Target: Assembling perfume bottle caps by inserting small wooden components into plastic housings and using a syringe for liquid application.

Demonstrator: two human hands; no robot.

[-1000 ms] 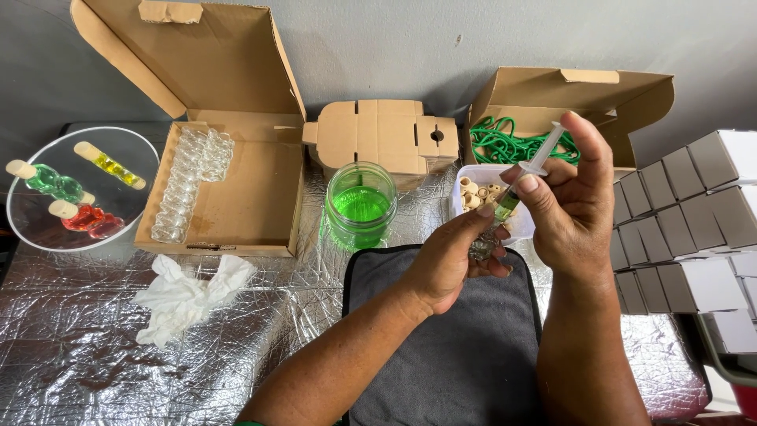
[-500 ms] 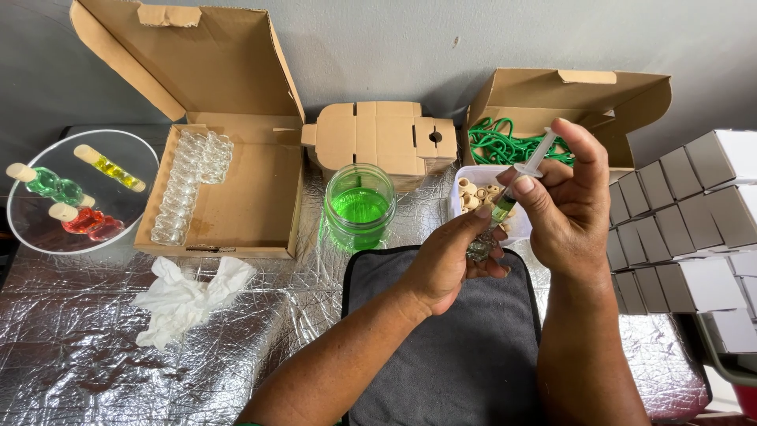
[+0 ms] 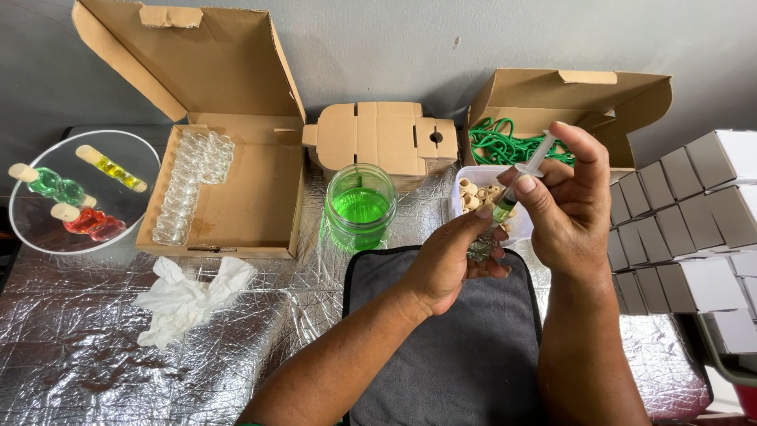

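Observation:
My left hand (image 3: 445, 260) grips a small clear glass vial (image 3: 481, 248) above a dark grey mat (image 3: 449, 347). My right hand (image 3: 572, 209) holds a plastic syringe (image 3: 519, 183) with green liquid in it, thumb on the plunger, tip pointing down into the vial's mouth. Just behind the hands stands a white tub of small corks (image 3: 477, 197). A glass jar of green liquid (image 3: 360, 207) sits to the left of the hands.
An open cardboard box (image 3: 236, 197) holds several empty glass vials (image 3: 193, 177). A round clear plate (image 3: 126, 162) carries filled corked vials, green, yellow and red. A crumpled white tissue (image 3: 189, 296) lies on foil. Green cord (image 3: 505, 146) fills another box; small grey-white boxes (image 3: 686, 229) stack right.
The plunger has been pressed further in and the syringe has sunk slightly toward the vial. Both hands stay in nearly the same place.

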